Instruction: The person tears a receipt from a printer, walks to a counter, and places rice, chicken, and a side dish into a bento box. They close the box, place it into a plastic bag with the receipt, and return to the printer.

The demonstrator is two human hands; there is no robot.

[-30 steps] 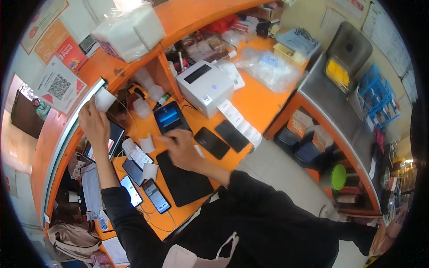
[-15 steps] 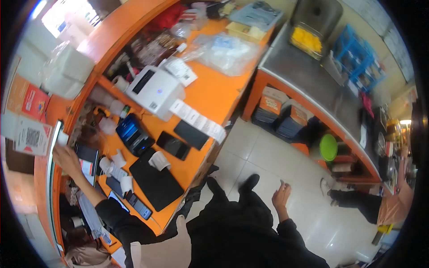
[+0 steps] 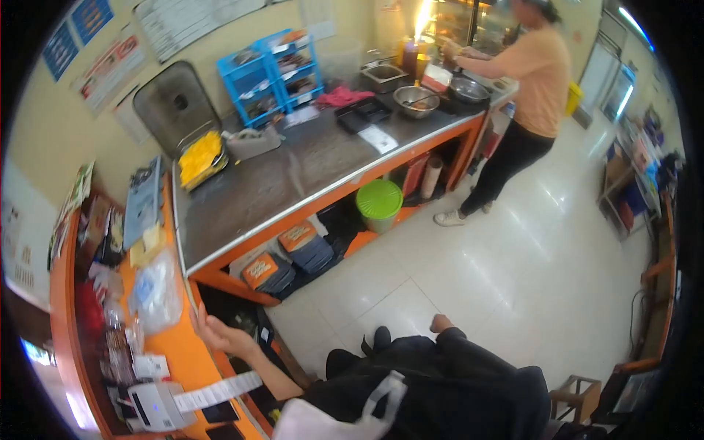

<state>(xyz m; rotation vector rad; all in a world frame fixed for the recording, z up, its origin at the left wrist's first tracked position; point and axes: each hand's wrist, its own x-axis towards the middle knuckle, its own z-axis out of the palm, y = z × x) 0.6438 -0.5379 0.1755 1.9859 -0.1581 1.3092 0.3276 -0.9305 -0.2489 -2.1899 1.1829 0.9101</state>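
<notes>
My left hand (image 3: 218,334) is held over the inner edge of the orange counter (image 3: 170,343), fingers stretched out with nothing in them. Nearest to it are a clear plastic bag (image 3: 156,295) lying on the counter and a white receipt printer (image 3: 156,407). A long printed paper strip (image 3: 218,391) hangs out of that printer toward my body. My right hand (image 3: 441,323) is low in front of me above the tiled floor, small and curled into a loose fist. No object shows in it. A pale bag with a strap (image 3: 334,422) covers part of my dark clothing.
A dark-topped worktable (image 3: 293,172) bears a tray of yellow food (image 3: 200,159), blue drawer racks (image 3: 271,73) and metal bowls (image 3: 416,101). Underneath stands a green-lidded bucket (image 3: 379,204). A person in an orange top (image 3: 539,81) works at the far end. A wooden stool (image 3: 576,396) stands at right.
The view has swung right, toward the worktable and the other person. My left hand has left the sign edge at the far side of the counter. My right hand looks more curled.
</notes>
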